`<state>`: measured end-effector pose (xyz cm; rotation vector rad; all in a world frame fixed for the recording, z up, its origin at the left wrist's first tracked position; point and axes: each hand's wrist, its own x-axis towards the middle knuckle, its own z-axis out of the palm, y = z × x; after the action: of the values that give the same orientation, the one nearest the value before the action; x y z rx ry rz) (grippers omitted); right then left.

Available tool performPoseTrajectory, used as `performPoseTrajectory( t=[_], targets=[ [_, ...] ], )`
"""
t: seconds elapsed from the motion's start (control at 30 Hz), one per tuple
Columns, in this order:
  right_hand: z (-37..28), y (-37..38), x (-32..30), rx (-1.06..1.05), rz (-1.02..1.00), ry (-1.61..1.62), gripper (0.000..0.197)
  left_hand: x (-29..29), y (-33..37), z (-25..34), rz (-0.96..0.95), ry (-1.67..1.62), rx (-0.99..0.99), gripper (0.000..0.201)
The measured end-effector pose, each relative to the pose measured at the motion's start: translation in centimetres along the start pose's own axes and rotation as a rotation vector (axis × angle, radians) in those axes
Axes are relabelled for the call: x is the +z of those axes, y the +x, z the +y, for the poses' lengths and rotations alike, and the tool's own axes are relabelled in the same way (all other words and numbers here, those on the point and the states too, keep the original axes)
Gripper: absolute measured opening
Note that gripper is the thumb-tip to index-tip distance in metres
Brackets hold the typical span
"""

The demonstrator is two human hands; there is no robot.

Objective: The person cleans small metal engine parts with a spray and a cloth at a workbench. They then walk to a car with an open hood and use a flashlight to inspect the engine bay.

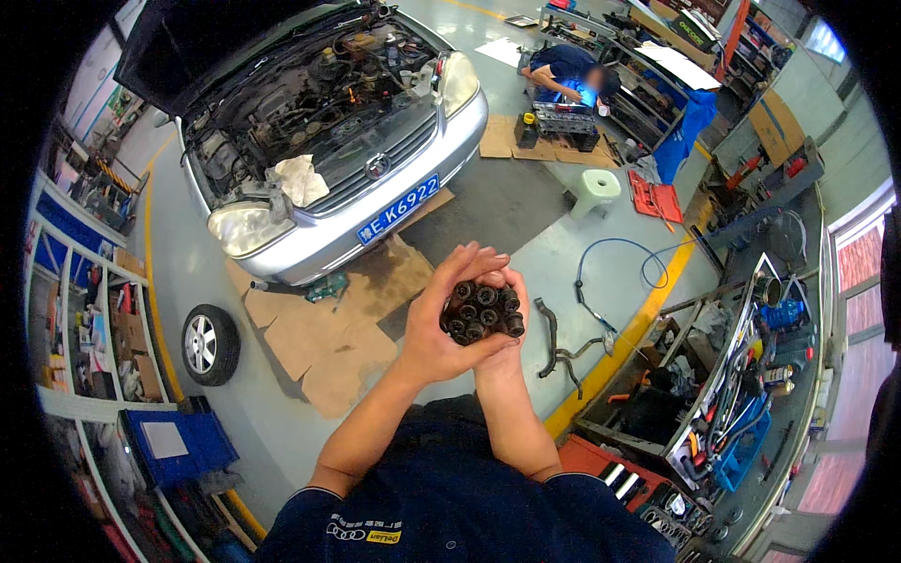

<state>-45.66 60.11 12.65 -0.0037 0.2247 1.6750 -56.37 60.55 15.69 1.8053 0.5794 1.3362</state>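
Observation:
Cupped together in front of my chest, both hands hold a cluster of small dark cylindrical metal parts (486, 316), several with hollow round ends facing up. My left hand (427, 321) curves round the left side of the cluster, its thumb lying along the near edge. From below and the right, my right hand (515, 284) supports the parts, and its palm is mostly hidden under them. The parts look oily and sit tightly packed. Their exact kind is not clear.
A silver car (347, 211) stands ahead with its hood up; cardboard (324, 347) lies before it. A loose wheel (209, 344) is at left. Black hoses (549, 338) lie right, beside a cluttered workbench (694, 413). Beyond a pale stool (595, 190), a person (568, 70) crouches at an engine part (563, 122).

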Motion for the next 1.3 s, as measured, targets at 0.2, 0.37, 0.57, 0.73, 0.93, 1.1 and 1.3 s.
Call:
performPoseTrajectory(
  t=[0.2, 0.37, 0.57, 0.73, 0.93, 1.1, 1.3],
  targets=[
    [1.5, -0.3, 1.6, -0.041, 0.093, -0.079, 0.021, -0.6, 0.1, 0.1, 0.022, 0.008, 0.063, 0.107],
    [1.7, 0.2, 0.9, 0.004, 0.125, -0.043, 0.023, -1.0, 0.1, 0.0, 0.042, 0.016, 0.091, 0.106],
    [1.2, 0.6, -0.1, 0.041, 0.096, -0.01, 0.025, -1.0, -0.3, -0.6, 0.033, 0.03, 0.061, 0.115],
    [0.0, 0.5, -0.5, 0.047, 0.064, 0.007, 0.027, 0.7, -0.1, -1.1, 0.065, -0.07, 0.052, 0.111],
    [-3.9, -0.8, 1.5, 0.012, 0.083, -0.122, 0.03, 4.6, 1.3, -1.7, 0.061, -0.117, -0.009, 0.109],
    [-9.0, -0.7, 1.2, -0.051, 0.163, 0.0, 0.03, 9.6, 3.0, -2.7, 0.051, -0.168, -0.035, 0.11],
    [-15.9, -1.8, 2.2, -0.17, 0.116, -0.053, 0.028, 16.3, 5.4, -4.3, 0.036, -0.225, -0.07, 0.11]
  ],
)
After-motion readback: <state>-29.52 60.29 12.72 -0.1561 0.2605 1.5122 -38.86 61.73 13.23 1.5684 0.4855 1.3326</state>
